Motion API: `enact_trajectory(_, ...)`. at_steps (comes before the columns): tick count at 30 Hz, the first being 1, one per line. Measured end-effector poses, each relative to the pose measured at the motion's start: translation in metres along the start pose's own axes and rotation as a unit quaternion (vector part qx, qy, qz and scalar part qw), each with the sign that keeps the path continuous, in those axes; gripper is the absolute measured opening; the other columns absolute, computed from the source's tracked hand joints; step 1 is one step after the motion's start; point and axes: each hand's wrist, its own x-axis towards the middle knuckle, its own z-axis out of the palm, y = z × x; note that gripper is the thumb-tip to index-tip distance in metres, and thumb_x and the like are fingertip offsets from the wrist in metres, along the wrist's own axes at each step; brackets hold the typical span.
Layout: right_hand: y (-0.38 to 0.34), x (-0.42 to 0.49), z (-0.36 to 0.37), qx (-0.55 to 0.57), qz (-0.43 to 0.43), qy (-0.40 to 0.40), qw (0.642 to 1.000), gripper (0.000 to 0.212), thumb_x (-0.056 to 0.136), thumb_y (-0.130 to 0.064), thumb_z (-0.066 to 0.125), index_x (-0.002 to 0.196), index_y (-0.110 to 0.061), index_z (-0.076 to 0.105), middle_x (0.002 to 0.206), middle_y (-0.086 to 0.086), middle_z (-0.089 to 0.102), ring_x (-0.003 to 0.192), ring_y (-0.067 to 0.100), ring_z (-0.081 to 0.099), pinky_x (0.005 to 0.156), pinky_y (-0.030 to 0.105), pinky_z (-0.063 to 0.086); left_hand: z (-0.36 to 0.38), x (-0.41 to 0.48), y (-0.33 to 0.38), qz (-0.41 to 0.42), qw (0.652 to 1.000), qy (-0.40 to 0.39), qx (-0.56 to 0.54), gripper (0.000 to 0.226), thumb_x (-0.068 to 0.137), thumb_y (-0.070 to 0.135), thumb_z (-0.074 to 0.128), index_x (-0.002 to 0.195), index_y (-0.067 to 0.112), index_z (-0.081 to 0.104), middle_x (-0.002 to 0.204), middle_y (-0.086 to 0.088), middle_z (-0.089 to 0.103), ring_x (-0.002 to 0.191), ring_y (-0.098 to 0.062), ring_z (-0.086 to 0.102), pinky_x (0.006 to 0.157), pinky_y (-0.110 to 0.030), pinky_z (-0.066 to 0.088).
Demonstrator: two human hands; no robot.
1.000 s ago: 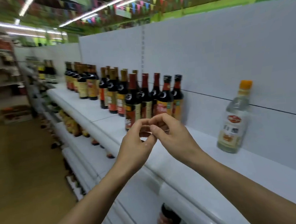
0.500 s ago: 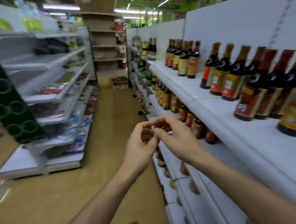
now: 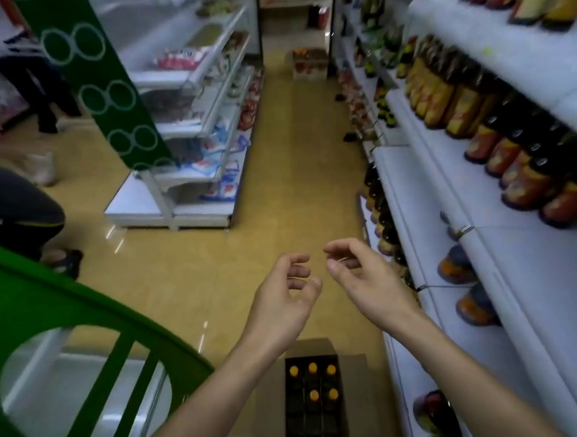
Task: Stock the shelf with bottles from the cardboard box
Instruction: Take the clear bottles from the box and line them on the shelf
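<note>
An open cardboard box [image 3: 355,394] stands on the floor below my arms, with several orange-capped bottles [image 3: 312,380] upright inside it. My left hand [image 3: 284,300] and my right hand [image 3: 363,281] hover side by side above the aisle floor, a small gap between them. Both have loosely curled fingers and hold nothing. The white shelf [image 3: 509,271] runs along the right, with dark sauce bottles [image 3: 515,154] standing in rows on it.
A green cart frame [image 3: 66,336] fills the lower left. Another person's legs [image 3: 16,210] are at the left, and a second person [image 3: 27,66] stands farther back. A white shelving unit [image 3: 199,129] with packets lines the left side of the tan aisle floor [image 3: 278,191].
My view has swung from the shelf down the aisle toward the floor and the box. My hands, which were touching at the fingertips, have come apart.
</note>
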Motion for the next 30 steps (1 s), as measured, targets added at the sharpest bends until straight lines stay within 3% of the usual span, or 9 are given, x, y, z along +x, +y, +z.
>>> enact_trajectory(10,0.184,-0.008,0.086,0.011,0.069,-0.035,0.997,0.017,0.102,-0.029,0.061,0.118,-0.033,0.062,0.108,-0.016,0.066,0.096,-0.008,0.058,0.076,0.008,0.046,0.076,0.001,-0.195,-0.099,0.995,0.001,0.007,0.033,0.097,0.024,0.065,0.128,0.032,0.055,0.111,0.011,0.063,0.1,0.0,0.062,0.074,-0.007,0.048)
enact_trajectory(18,0.385,-0.022,0.193,-0.023,0.095,-0.102,0.99,0.022,0.101,-0.028,0.06,0.123,-0.026,0.064,0.104,-0.016,0.065,0.098,0.0,0.062,0.088,0.027,0.055,0.174,0.021,-0.413,-0.149,0.988,-0.044,0.026,0.035,0.096,0.02,0.067,0.128,0.027,0.053,0.101,0.01,0.059,0.087,-0.003,0.061,0.071,-0.018,0.048)
enact_trajectory(26,0.537,-0.009,0.281,-0.082,0.074,-0.148,0.983,0.027,0.102,-0.027,0.059,0.129,-0.03,0.06,0.106,-0.018,0.061,0.097,-0.005,0.06,0.079,0.014,0.049,0.235,0.057,-0.567,-0.138,0.983,-0.096,0.078,0.045,0.095,0.023,0.067,0.137,0.024,0.049,0.111,0.003,0.06,0.096,-0.011,0.064,0.078,-0.027,0.056)
enact_trajectory(30,0.578,0.0,0.301,-0.138,0.056,-0.205,0.967,0.033,0.103,-0.029,0.058,0.136,-0.027,0.057,0.12,-0.007,0.063,0.103,0.005,0.061,0.09,0.029,0.055,0.246,0.071,-0.606,-0.148,0.969,-0.127,0.149,0.048,0.095,0.022,0.068,0.137,0.022,0.046,0.101,0.01,0.055,0.093,-0.009,0.062,0.084,-0.037,0.058)
